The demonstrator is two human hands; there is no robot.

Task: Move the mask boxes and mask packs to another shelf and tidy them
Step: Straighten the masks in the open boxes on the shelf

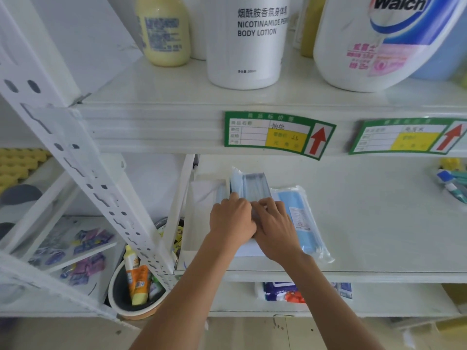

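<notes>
Both hands sit together on the middle shelf (379,223): my left hand (232,219) and right hand (274,224) are pressed onto the near end of a mask pack (249,184), fingers curled over it. I judge they are squaring it against the white mask box (206,192) just to its left. That pack's long axis runs front to back, its far end pointing at the shelf's rear. A second, blue mask pack (300,218) lies flat just right of my right hand, angled slightly rightward toward the front edge.
</notes>
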